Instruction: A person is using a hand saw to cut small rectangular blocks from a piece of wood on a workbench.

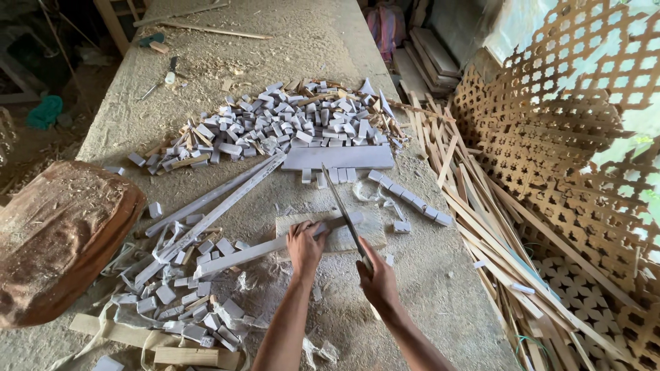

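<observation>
A: Where's the strip (265, 250)?

B: On the block (344, 237), centre of the tabletop (309, 41). The left hand (304, 244) is wrapped round it just short of the cut end; the right hand (377, 274) is closed on the blade (342, 201), which points to 11 o'clock.

A: How would it handle?

B: Light and stiff, I'd judge, thin enough to snap or split. Best gripped close to the block; the long end toward 8 o'clock would flex.

A: And the pile (275, 127)?

B: Cut pieces, 12 o'clock.

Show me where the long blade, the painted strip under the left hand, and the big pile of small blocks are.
long blade (340, 203), head view, middle of the blade
painted strip (240, 255), head view, bare middle part
pile of small blocks (289, 124), head view, centre of the heap
</observation>
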